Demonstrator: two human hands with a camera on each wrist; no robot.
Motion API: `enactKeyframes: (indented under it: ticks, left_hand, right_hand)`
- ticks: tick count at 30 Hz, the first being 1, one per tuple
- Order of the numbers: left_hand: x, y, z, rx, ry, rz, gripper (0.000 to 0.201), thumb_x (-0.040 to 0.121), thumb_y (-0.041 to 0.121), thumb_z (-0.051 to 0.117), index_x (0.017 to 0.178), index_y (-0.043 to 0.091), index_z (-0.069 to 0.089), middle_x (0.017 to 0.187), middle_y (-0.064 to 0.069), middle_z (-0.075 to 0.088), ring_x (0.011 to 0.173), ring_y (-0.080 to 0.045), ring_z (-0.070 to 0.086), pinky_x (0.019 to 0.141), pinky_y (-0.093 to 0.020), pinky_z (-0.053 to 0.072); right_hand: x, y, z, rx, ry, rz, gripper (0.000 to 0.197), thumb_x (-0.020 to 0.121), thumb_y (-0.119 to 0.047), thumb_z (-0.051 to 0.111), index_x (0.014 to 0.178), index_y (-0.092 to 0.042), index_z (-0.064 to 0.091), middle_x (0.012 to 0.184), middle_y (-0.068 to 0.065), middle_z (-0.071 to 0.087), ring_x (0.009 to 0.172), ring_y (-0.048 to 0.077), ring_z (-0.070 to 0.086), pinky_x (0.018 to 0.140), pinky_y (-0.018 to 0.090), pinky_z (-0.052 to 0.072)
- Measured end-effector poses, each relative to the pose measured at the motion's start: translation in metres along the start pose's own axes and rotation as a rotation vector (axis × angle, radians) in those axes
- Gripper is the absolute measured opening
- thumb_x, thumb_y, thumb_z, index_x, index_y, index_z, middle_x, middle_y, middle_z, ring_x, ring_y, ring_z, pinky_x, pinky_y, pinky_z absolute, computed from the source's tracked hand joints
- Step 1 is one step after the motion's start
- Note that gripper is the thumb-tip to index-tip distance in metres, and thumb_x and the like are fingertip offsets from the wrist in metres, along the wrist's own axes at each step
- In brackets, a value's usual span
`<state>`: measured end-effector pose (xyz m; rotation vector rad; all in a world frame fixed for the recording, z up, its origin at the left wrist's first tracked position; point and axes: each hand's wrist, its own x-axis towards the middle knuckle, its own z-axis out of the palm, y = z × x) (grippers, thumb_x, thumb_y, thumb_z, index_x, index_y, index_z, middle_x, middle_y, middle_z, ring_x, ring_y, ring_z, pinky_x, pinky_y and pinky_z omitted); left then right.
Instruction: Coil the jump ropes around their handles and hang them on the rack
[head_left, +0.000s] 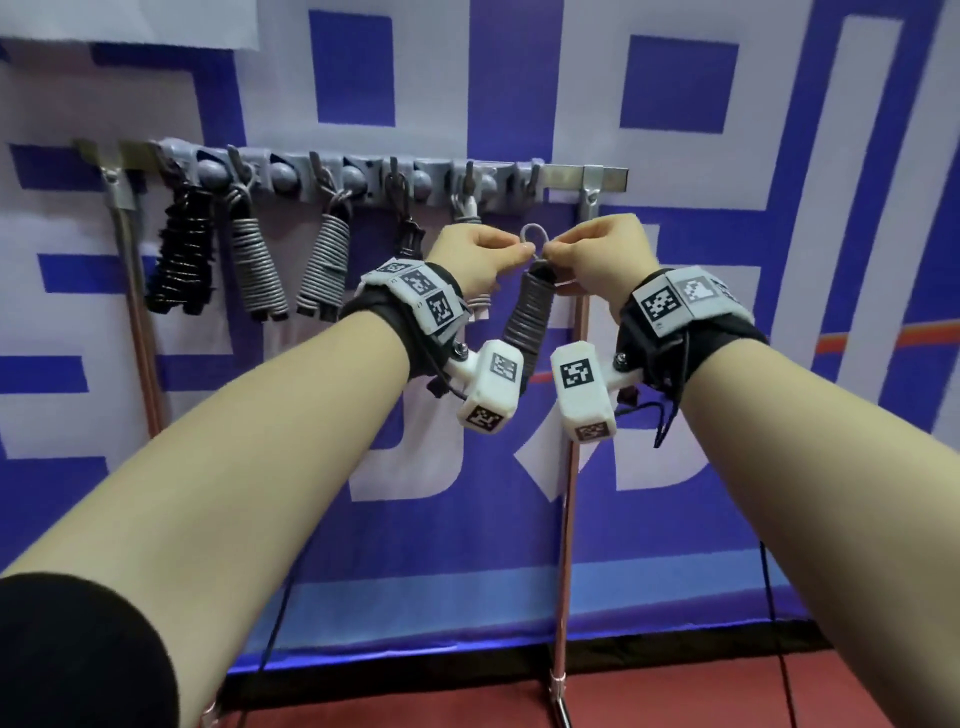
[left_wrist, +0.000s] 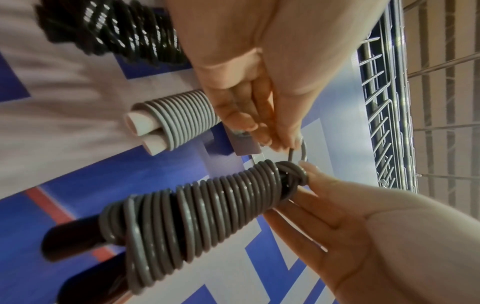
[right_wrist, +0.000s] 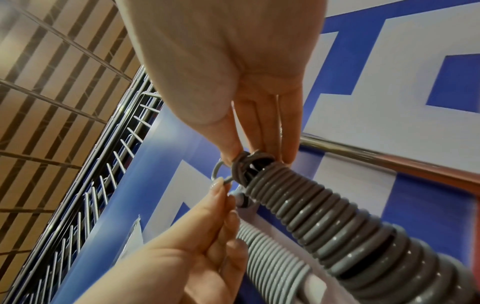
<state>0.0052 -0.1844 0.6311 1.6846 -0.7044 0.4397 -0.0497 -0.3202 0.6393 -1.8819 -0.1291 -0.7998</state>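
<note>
A grey jump rope (head_left: 530, 317) coiled round dark handles hangs slanted between my hands, just below the rack (head_left: 363, 166). A small loop (head_left: 532, 234) of rope sticks up from its top. My left hand (head_left: 519, 254) pinches the loop's left side. My right hand (head_left: 563, 244) pinches the knotted top of the coil (right_wrist: 324, 216). The left wrist view shows the left fingertips (left_wrist: 272, 139) on the loop (left_wrist: 302, 150) and the right fingers (left_wrist: 311, 172) at the knot. A bare hook (head_left: 534, 179) is right above the loop.
Several coiled ropes hang from the other hooks: a black one (head_left: 182, 249), two grey ones (head_left: 254, 265), and a white-handled one (left_wrist: 179, 115) right behind my left hand. The rack's right upright (head_left: 571, 467) runs down to the red floor. A blue-and-white banner (head_left: 675, 83) backs everything.
</note>
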Motion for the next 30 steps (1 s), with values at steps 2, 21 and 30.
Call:
enactKeyframes:
  ticks: [2, 21, 30]
  left_hand:
    - [0.013, 0.000, 0.007, -0.011, -0.010, -0.004, 0.018, 0.086, 0.017, 0.069, 0.098, 0.004, 0.071, 0.073, 0.001, 0.064, 0.059, 0.000, 0.055, 0.051, -0.012, 0.044]
    - [0.094, 0.014, 0.018, -0.290, 0.058, -0.062, 0.018, 0.091, 0.008, 0.061, 0.104, -0.004, 0.064, 0.073, -0.004, 0.056, 0.058, -0.008, 0.052, 0.045, -0.015, 0.047]
    - [0.084, 0.000, 0.014, -0.073, 0.011, -0.091, 0.013, 0.090, 0.014, 0.064, 0.079, 0.006, 0.064, 0.071, -0.005, 0.061, 0.042, -0.004, 0.058, 0.036, -0.016, 0.038]
  right_hand:
    - [0.014, 0.003, -0.008, 0.006, 0.011, -0.002, 0.016, 0.086, -0.004, 0.066, 0.071, -0.008, 0.066, 0.084, 0.018, 0.068, 0.076, 0.026, 0.067, 0.069, 0.034, 0.059]
    - [0.101, 0.004, -0.009, -0.002, 0.063, -0.158, 0.015, 0.085, -0.016, 0.067, 0.071, -0.012, 0.067, 0.066, 0.006, 0.063, 0.053, 0.013, 0.059, 0.060, 0.029, 0.051]
    - [0.085, 0.023, -0.004, 0.001, 0.008, -0.114, 0.019, 0.094, -0.020, 0.055, 0.108, -0.019, 0.068, 0.095, 0.004, 0.068, 0.068, 0.016, 0.066, 0.063, 0.028, 0.051]
